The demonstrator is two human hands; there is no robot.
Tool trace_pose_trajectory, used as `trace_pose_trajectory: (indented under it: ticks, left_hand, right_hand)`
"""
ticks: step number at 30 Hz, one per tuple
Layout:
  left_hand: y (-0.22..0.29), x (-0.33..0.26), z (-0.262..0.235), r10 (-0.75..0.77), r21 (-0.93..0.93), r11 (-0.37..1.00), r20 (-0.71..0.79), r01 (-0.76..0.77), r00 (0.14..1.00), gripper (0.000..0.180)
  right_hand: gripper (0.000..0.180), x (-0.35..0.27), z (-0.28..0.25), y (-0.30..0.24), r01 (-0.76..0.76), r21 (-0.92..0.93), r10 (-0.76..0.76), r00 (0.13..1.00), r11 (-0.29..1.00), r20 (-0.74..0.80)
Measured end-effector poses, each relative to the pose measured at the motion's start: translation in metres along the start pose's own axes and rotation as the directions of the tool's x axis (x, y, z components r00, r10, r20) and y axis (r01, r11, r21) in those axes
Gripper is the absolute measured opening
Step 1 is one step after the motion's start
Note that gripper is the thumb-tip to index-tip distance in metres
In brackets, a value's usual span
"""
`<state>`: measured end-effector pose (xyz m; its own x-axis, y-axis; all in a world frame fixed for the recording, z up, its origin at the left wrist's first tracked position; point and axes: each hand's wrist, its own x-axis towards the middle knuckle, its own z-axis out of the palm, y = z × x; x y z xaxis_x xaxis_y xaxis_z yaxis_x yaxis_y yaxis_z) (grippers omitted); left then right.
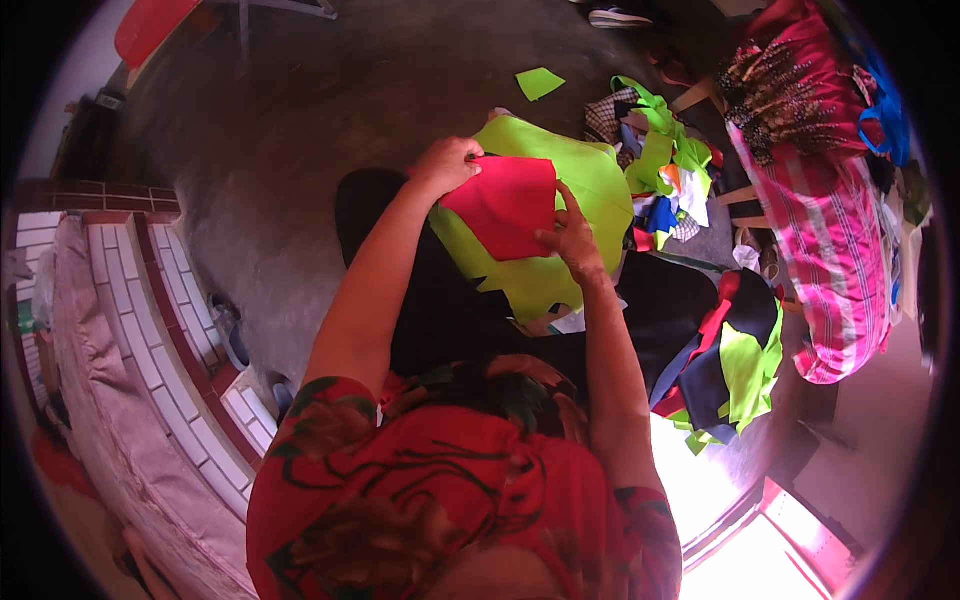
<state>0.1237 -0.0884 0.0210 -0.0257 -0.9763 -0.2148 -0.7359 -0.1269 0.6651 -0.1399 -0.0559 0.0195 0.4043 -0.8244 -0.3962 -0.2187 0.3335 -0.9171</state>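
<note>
A red piece of cloth [508, 205] with straight cut edges is held flat between my hands over my lap. My left hand [448, 168] pinches its upper left corner. At the right edge, my right hand [574, 236] grips the piece with the thumb on top and the index finger stretched up along the side; the fingers underneath are hidden. Beneath the red piece, larger lime-green cloth [592, 185] spreads across my dark-clothed legs, its lower edge jagged with cut-outs.
Mixed cloth scraps [668, 160] lie heaped on the floor to the right. More lime, navy and red pieces [738, 372] hang beside my right leg. One lime scrap [540, 83] lies farther off. Pink checked cloth [825, 230] drapes over a wooden-legged seat at far right.
</note>
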Motion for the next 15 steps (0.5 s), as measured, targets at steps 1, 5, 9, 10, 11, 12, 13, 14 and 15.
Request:
trace_pose_trajectory:
  ticks: [1,5,9,10,11,12,13,14,15]
  left_hand:
    - [0.004,-0.001,-0.001,-0.012,0.022,1.0,-0.024,0.012,1.0,0.027]
    - [0.013,-0.002,-0.006,-0.005,0.065,0.998,-0.133,0.014,0.991,0.025]
    - [0.014,0.004,-0.001,0.216,0.249,0.963,-0.466,-0.107,0.858,0.031]
    - [0.013,0.006,0.0,0.109,0.172,0.985,-0.45,-0.034,0.886,0.034]
    - [0.01,0.007,0.001,0.105,0.162,0.986,-0.475,-0.031,0.874,0.034]
    - [0.003,0.01,0.003,0.101,0.153,0.988,-0.5,-0.027,0.86,0.034]
    - [-0.002,0.011,0.005,0.095,0.144,0.989,-0.524,-0.022,0.846,0.034]
    - [-0.007,0.011,0.007,0.07,0.147,0.989,-0.492,0.004,0.868,0.034]
    - [-0.012,0.011,0.008,0.043,0.152,0.988,-0.46,0.031,0.887,0.034]
  right_hand:
    - [0.088,0.0,0.001,0.002,-0.014,0.023,0.014,1.0,1.0,-0.021]
    - [0.094,-0.006,0.014,0.0,-0.052,0.093,0.058,0.996,0.994,-0.063]
    - [0.09,-0.015,0.03,0.001,-0.079,0.223,0.116,0.98,0.972,-0.159]
    - [0.089,-0.015,0.032,0.0,-0.107,0.269,0.154,0.975,0.957,-0.16]
    - [0.089,-0.015,0.034,-0.001,-0.118,0.272,0.165,0.973,0.955,-0.16]
    - [0.089,-0.016,0.036,-0.004,-0.129,0.275,0.177,0.971,0.953,-0.159]
    - [0.089,-0.017,0.039,-0.005,-0.139,0.278,0.188,0.969,0.951,-0.158]
    - [0.089,-0.018,0.042,-0.004,-0.097,0.263,0.145,0.975,0.96,-0.169]
    - [0.089,-0.019,0.045,-0.001,-0.055,0.247,0.101,0.979,0.967,-0.18]
